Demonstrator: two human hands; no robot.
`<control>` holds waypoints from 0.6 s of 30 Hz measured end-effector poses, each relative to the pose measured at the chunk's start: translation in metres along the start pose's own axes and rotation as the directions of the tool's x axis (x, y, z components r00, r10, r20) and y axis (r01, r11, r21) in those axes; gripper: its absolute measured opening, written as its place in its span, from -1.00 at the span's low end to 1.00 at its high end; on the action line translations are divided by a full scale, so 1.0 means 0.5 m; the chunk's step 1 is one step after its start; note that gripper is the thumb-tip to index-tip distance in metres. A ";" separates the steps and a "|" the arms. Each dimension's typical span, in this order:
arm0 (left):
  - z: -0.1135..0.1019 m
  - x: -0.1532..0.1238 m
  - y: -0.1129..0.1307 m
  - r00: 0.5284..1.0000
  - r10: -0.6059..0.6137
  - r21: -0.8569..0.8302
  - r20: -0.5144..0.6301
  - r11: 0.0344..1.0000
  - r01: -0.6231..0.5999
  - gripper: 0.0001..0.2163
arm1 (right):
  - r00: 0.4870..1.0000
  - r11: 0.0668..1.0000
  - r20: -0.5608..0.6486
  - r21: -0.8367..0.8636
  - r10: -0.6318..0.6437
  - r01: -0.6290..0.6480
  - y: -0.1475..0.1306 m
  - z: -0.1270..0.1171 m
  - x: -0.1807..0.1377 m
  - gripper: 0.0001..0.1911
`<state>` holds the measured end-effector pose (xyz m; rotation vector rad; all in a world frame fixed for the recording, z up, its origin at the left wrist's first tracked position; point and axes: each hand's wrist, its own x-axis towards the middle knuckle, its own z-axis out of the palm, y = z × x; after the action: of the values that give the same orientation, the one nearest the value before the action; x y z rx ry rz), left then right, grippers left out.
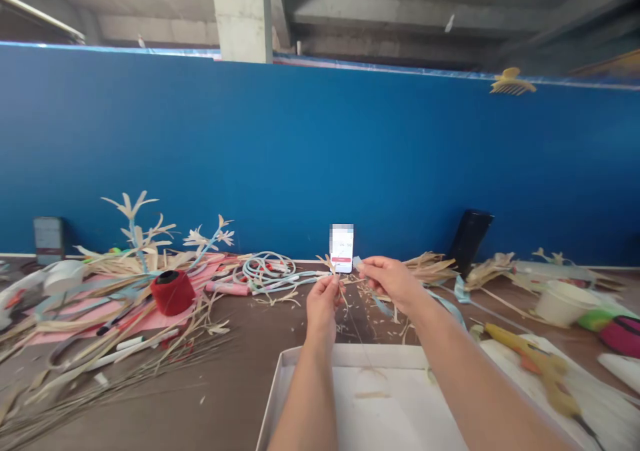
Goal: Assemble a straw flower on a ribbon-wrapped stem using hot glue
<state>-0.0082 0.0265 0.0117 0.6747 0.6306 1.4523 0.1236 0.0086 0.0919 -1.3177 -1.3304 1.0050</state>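
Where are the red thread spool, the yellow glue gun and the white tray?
red thread spool (173,294), head view, on its red side.
yellow glue gun (543,365), head view, on its body.
white tray (375,356), head view, on its far rim.

A pale straw sprig (331,264) stands upright, pinched aloft beyond the white tray (280,384), a light-blue strip (357,262) end just beside it.
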 end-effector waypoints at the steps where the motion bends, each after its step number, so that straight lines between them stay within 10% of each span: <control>1: 0.000 0.000 0.000 1.000 -0.002 0.004 0.001 1.000 0.002 -0.69 | 0.999 0.996 0.021 0.077 0.032 -0.033 0.007 0.002 -0.001 -0.70; 5: -0.001 0.001 -0.001 1.000 -0.009 0.035 0.011 0.999 0.009 -0.69 | 0.991 0.970 0.074 0.211 0.108 -0.121 0.028 -0.001 -0.001 -0.71; 18: -0.006 0.004 -0.013 0.999 0.018 0.179 0.043 0.984 -0.025 -0.69 | 0.999 0.994 -0.037 -0.105 0.032 -0.036 0.066 0.014 0.010 -0.71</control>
<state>-0.0059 0.0284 0.0050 0.8524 0.7294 1.4085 0.1234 0.0167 0.0587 -1.4353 -1.3537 0.9416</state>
